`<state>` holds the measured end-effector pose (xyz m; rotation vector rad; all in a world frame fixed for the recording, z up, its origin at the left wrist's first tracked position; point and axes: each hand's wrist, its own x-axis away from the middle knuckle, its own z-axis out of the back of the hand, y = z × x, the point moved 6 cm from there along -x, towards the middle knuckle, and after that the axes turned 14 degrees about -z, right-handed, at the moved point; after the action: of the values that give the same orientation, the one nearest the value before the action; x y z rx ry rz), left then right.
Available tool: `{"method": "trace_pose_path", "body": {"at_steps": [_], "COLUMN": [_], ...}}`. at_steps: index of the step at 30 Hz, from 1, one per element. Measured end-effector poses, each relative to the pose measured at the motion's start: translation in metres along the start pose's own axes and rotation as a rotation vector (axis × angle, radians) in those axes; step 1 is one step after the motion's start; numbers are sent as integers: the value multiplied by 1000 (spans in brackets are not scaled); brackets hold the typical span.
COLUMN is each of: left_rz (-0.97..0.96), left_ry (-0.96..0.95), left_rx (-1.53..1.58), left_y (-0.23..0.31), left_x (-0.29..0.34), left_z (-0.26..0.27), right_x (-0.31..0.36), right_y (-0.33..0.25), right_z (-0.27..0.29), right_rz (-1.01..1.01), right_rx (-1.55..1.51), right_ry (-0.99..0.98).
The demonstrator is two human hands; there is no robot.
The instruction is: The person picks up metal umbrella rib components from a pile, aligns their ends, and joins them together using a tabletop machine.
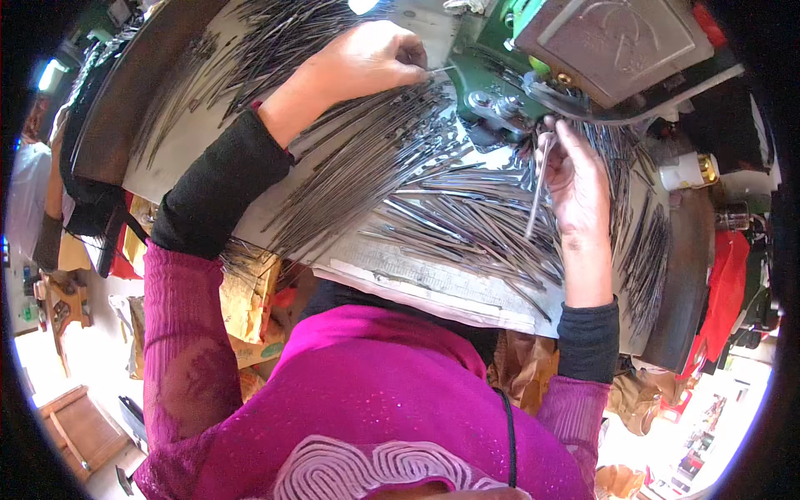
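My left hand (371,60) is above the far side of the worktable, its fingers pinched on a thin metal rod (442,70). That rod's tip points at the green machine (479,87), where round bolt heads show; whether it touches is too small to tell. Close to the machine's right side, my right hand (577,179) is closed on another thin metal rod (537,193), which slants down toward the table. Between and below the hands lie loose heaps of dark thin metal rods (467,212). A long sheaf of similar rods (350,171) stretches beneath my left forearm.
A grey metal housing (621,46) rises at the far right, with a curved metal bar (667,104) beneath it. The pale worktable (400,271) has dark curved side edges. More rods (646,258) lie at right. Yellow-brown paper bags (250,300) stand below the table at left.
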<state>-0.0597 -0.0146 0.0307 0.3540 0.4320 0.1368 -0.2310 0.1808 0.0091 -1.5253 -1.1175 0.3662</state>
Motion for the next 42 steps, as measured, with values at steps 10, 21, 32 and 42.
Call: {"method": "trace_pose_path", "body": {"at_steps": [10,21,32,42], "left_rz": [84,182,184,107], "left_ry": [12,-51,77,75], "left_rx": [1010,1018,1039,1050], "left_y": [45,54,53,48], "left_x": [-11,-11,-12,-15], "left_z": [-37,-35,-37,-42], "right_x": [5,-5,-8,-8], "right_y": [1,-1,1,2], "right_z": [-28,-20,-26,-24], "right_rz": [13,-7,-33,-58], "right_rx": [482,390,337,348], "right_ry": [-117,-121,-218,-163]}}
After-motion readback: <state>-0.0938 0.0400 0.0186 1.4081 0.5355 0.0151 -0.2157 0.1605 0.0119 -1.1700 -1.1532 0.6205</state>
